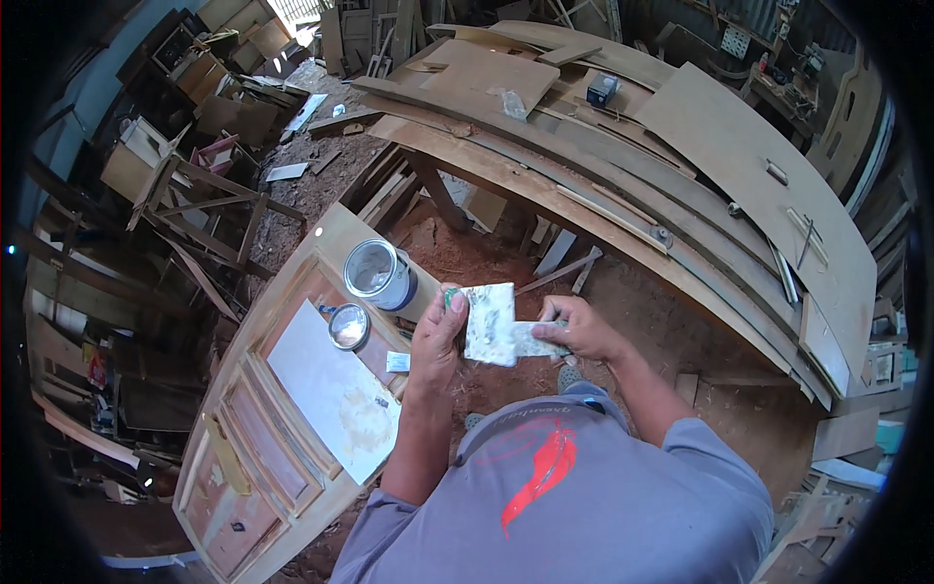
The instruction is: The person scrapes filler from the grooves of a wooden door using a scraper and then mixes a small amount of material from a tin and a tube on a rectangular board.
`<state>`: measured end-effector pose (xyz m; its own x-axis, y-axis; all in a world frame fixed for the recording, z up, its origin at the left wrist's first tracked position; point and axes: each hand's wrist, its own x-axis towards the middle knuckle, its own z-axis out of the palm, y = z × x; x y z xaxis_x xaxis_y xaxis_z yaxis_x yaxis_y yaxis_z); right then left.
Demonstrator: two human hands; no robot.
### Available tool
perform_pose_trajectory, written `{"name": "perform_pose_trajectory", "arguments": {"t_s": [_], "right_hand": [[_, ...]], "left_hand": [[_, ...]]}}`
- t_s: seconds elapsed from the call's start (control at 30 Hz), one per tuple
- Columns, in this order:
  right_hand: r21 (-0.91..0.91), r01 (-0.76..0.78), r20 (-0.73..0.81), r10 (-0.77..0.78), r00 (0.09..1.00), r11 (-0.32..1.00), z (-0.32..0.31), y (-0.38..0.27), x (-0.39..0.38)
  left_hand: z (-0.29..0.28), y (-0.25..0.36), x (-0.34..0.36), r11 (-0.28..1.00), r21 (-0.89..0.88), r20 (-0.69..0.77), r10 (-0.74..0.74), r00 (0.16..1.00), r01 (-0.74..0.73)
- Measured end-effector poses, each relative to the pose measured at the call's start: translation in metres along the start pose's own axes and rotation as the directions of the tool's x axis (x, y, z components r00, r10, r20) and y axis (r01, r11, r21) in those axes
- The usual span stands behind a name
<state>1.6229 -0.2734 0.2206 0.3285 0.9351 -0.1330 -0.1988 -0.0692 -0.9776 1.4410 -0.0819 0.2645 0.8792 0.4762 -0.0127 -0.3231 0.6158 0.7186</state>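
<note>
My left hand is closed on a flat, putty-smeared plate, white with grey streaks. A bit of green shows by the left thumb, at the plate's edge. My right hand pinches a small, pale putty scraper, whose left end touches or overlaps the plate's right edge. Left of my left hand, a panelled wooden door lies flat. On it stand an open metal can and a round, shallow lid or tin with pale stuff inside. A small white packet lies near my left wrist.
A stained white sheet and a yellowish curved strip rest on the door. Beyond my hands, a long workbench carries boards, a small dark box and a large plywood sheet. Wooden frames and scrap clutter the left.
</note>
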Motion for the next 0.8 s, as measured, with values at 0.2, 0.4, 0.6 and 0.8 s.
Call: {"name": "perform_pose_trajectory", "arguments": {"t_s": [0.2,0.4,0.6,0.8], "right_hand": [[-0.244,0.276,-0.369,-0.352,0.860,0.930,-0.011,0.004,-0.015],[-0.434,0.387,-0.375,-0.554,0.744,0.814,0.027,-0.016,-0.011],[-0.534,0.206,-0.441,-0.477,0.760,0.820,0.055,-0.057,-0.023],[-0.540,0.181,-0.441,-0.459,0.771,0.822,0.061,-0.062,-0.022]], "left_hand": [[0.017,0.007,0.004,0.979,0.202,-0.229,0.062,0.971,-0.015],[0.029,-0.009,-0.001,0.978,0.152,-0.282,-0.094,0.955,0.141],[0.045,-0.028,-0.005,0.909,0.410,-0.250,0.190,0.949,-0.075],[0.049,-0.029,-0.009,0.695,0.680,-0.096,0.399,0.912,-0.233]]}}
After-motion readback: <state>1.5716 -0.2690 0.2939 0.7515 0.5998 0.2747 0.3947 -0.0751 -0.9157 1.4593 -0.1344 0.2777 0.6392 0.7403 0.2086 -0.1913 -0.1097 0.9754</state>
